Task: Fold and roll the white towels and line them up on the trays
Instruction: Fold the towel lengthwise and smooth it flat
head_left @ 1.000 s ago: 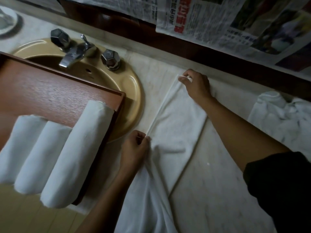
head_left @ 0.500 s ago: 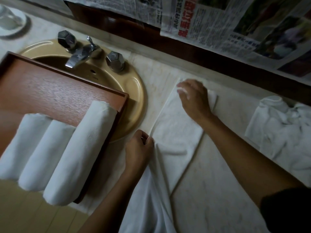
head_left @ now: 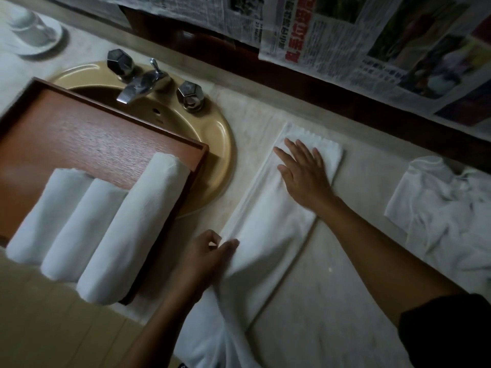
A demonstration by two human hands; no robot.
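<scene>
- Head view: the folded towel (head_left: 265, 224) lies as a long strip on the desk (head_left: 332, 301), just right of the sink (head_left: 218, 144). Its near end hangs off the desk's front edge.
- The right hand (head_left: 305, 173) rests flat on the strip's far end, fingers straight and spread, gripping nothing. The left hand (head_left: 210, 251) has its fingers curled, thumb and forefinger pinching the strip's left edge near the front.
- The step looks like smoothing the lengthwise fold before rolling. To do it well, keep the pinch taut at the left edge while the flat palm sweeps along the strip, so the layers lie square and no crease gets trapped.
- The near part bunches below the left hand. It likely needs pulling straight first, or the roll will come out lopsided.
- 3 rolled towels (head_left: 90, 224) lie side by side, touching, on the wooden tray (head_left: 93, 134), which sits partly over the sink. The next roll should match their width.
- A loose heap of towels (head_left: 446, 213) waits well to the right.
</scene>
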